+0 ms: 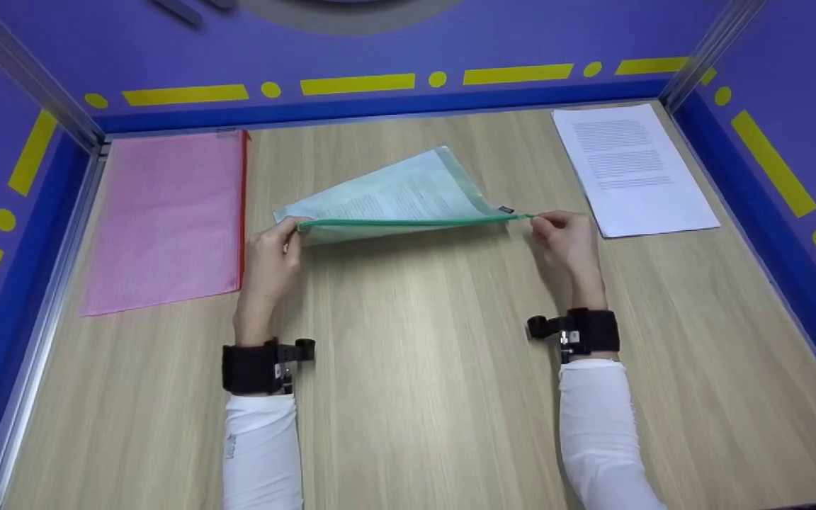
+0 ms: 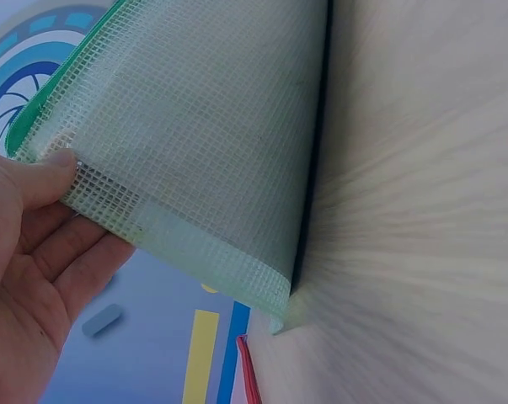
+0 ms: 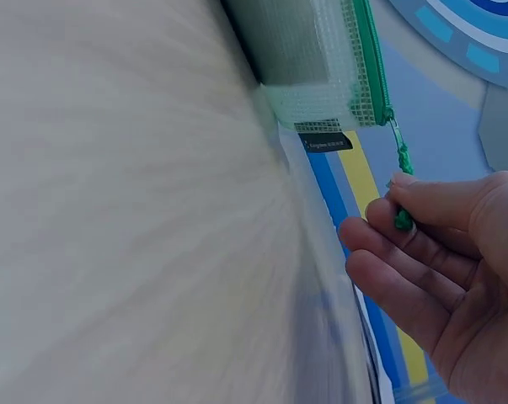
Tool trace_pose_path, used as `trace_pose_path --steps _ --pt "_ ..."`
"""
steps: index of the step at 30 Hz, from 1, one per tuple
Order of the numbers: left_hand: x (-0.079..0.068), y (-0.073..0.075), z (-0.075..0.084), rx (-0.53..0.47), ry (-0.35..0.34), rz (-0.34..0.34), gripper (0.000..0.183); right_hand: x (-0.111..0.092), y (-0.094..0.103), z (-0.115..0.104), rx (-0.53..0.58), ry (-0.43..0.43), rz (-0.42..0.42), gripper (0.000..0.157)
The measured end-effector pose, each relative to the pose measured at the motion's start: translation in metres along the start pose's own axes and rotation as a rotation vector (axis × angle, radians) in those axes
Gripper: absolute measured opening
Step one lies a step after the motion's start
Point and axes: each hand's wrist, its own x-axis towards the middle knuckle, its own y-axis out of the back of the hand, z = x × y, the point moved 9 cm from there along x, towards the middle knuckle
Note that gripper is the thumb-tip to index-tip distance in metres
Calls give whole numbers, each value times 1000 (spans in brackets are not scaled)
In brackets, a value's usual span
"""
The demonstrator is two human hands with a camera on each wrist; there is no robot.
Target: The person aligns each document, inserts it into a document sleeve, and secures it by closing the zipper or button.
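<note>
A green mesh zipper pouch (image 1: 408,195) with printed paper inside is tilted up off the table along its green zipper edge. My left hand (image 1: 273,258) pinches the pouch's left corner between thumb and fingers; the left wrist view shows the mesh (image 2: 195,109) rising from that grip. At the other end, my right hand (image 1: 567,244) pinches the green knotted pull cord (image 3: 403,160) of the zipper between thumb and forefinger. The slider (image 3: 388,114) sits at the right end of the zipper, close to a small black tag (image 3: 325,141).
A pink mesh pouch (image 1: 167,223) with a red zipper lies flat at the left. Printed white sheets (image 1: 638,170) lie at the back right. Blue and purple panels (image 1: 408,49) with yellow marks enclose the wooden table (image 1: 422,368) at the back and sides.
</note>
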Motion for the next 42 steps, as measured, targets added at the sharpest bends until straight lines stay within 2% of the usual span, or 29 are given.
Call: trace_pose_path --steps 13,16,22,27,30,34,38,42 --pt "0 -4 4 73 -4 39 20 0 -7 -9 135 14 -1 37" --pt "0 -8 6 80 0 38 19 0 -7 -11 116 28 18 38" --pt "0 -21 12 76 16 -8 20 -6 -8 -21 22 55 51 39" --pt "1 -25 14 70 52 17 22 -10 -13 -32 47 81 57 38" --pt "2 -25 12 66 81 39 22 -12 -23 -38 117 78 1 39" --pt "2 -26 12 63 95 55 22 -16 -46 -42 179 31 -150 48" --pt "1 -30 14 60 69 56 21 -21 -71 -40 183 -54 -293 57" --pt "0 -36 20 51 37 22 22 -26 -92 -36 249 -134 -395 65"
